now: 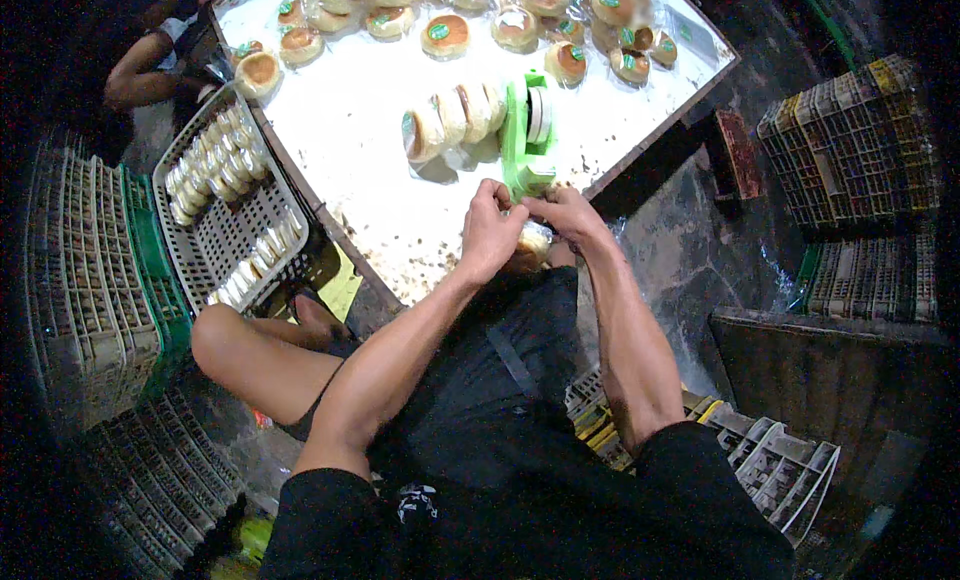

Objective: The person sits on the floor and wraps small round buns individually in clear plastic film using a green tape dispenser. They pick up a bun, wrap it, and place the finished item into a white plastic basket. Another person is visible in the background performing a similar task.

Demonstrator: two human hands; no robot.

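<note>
My left hand (491,224) and my right hand (566,212) meet at the near edge of the lit table, just below a green tape dispenser (517,141). Between them the fingers pinch the gathered top of a clear plastic bag, with a round bun (531,248) in it hanging below. Left of the dispenser several bagged buns (454,119) stand on edge in a row. More round buns in clear bags, many with a green mark, lie across the far part of the table, among them one bun (445,36) near the middle.
A grey plastic crate (225,239) at the table's left side holds rows of wrapped buns. Stacked plastic crates (97,257) stand at the far left and more crates (855,145) at the right. Another person's arm (146,74) shows at the upper left. Dark crumbs dot the tabletop (360,182).
</note>
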